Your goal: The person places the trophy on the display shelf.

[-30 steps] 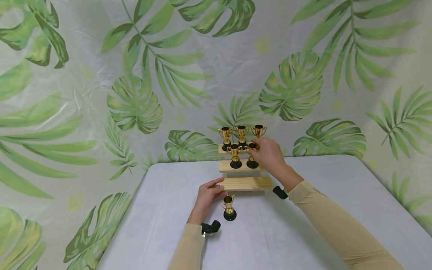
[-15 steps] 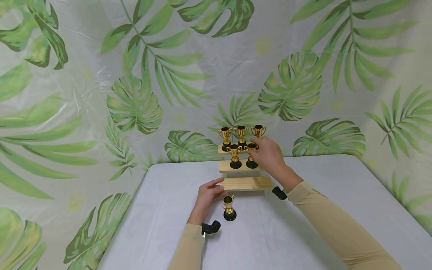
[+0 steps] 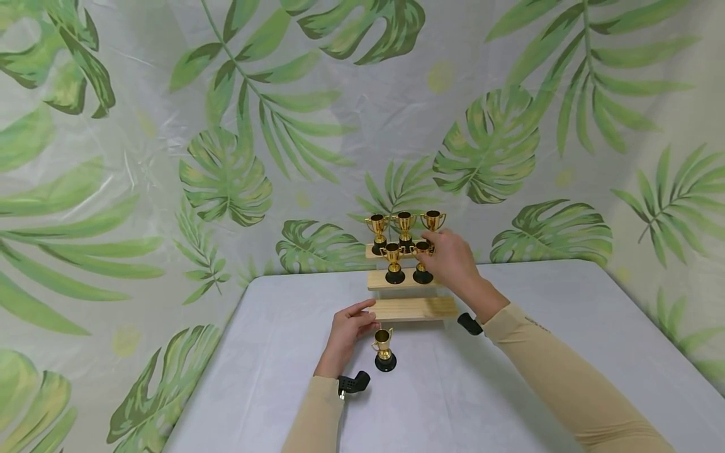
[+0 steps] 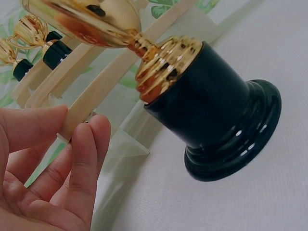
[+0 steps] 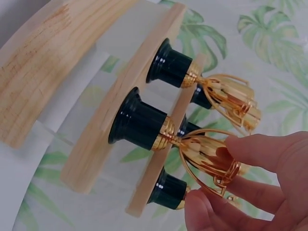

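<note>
My right hand point(image 3: 452, 259) pinches the cup of a small gold trophy point(image 5: 142, 120) with a black base. This trophy stands on the middle step of a three-step wooden display stand point(image 3: 416, 307), to the right of another trophy point(image 3: 394, 272). In the right wrist view, thumb and fingers lie on either side of its cup and handles. My left hand point(image 3: 348, 330) holds the left end of the lowest step, thumb on top and fingers below, as the left wrist view shows. Just right of that hand, a trophy point(image 4: 207, 101) stands on the table in front of the stand.
Three more trophies point(image 3: 404, 228) stand in a row on the top step, close behind the right hand. The white-covered table point(image 3: 498, 390) ends at a leaf-patterned curtain point(image 3: 317, 157) at the back. Black wrist devices point(image 3: 355, 381) stick out inward from both wrists.
</note>
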### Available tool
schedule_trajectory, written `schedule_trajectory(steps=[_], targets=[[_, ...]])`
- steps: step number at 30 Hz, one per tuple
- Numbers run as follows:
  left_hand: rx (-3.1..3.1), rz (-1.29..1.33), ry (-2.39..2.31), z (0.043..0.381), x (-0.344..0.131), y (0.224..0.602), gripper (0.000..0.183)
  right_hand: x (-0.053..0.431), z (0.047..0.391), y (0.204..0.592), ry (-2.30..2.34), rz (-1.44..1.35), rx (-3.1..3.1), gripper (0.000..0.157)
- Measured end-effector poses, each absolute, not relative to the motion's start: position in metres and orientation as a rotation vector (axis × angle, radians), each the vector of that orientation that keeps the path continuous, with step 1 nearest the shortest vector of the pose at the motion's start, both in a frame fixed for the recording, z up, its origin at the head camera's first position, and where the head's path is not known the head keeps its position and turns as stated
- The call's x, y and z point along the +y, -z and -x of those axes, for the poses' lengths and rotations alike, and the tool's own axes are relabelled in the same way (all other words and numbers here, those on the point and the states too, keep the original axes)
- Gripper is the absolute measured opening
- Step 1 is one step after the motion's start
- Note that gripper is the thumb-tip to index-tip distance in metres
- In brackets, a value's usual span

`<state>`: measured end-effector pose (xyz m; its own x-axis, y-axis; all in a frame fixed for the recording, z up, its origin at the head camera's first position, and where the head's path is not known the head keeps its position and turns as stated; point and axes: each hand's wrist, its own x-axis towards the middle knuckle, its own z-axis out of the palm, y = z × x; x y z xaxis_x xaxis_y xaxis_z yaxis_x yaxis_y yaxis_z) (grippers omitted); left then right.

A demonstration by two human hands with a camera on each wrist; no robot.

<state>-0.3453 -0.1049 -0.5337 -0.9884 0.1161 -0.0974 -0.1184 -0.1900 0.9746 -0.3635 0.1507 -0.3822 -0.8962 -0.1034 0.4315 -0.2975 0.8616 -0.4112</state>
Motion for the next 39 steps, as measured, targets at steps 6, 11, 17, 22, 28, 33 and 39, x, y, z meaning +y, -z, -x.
schedule_trajectory(steps=[6,11,17,22,28,33,39], targets=[[1.887,-0.010,-2.319,0.345,-0.105,0.534,0.037,0.151,0.358,0.378,-0.703,-0.278,-2.629,0.053],[1.897,-0.005,-2.317,0.345,-0.105,0.535,0.038,0.152,0.353,0.373,-0.694,-0.283,-2.609,0.052],[1.894,0.005,-2.313,0.346,-0.104,0.533,0.037,0.151,0.344,0.365,-0.692,-0.318,-2.549,0.052],[1.904,-0.003,-2.315,0.345,-0.104,0.531,0.037,0.150,0.336,0.360,-0.725,-0.331,-2.538,0.052],[1.906,-0.003,-2.310,0.344,-0.104,0.532,0.039,0.147,0.327,0.360,-0.735,-0.365,-2.526,0.051],[1.911,-0.005,-2.313,0.344,-0.104,0.533,0.038,0.145,0.317,0.361,-0.719,-0.389,-2.536,0.052],[1.899,0.010,-2.327,0.346,-0.103,0.533,0.035,0.143,0.307,0.365,-0.744,-0.371,-2.532,0.049]])
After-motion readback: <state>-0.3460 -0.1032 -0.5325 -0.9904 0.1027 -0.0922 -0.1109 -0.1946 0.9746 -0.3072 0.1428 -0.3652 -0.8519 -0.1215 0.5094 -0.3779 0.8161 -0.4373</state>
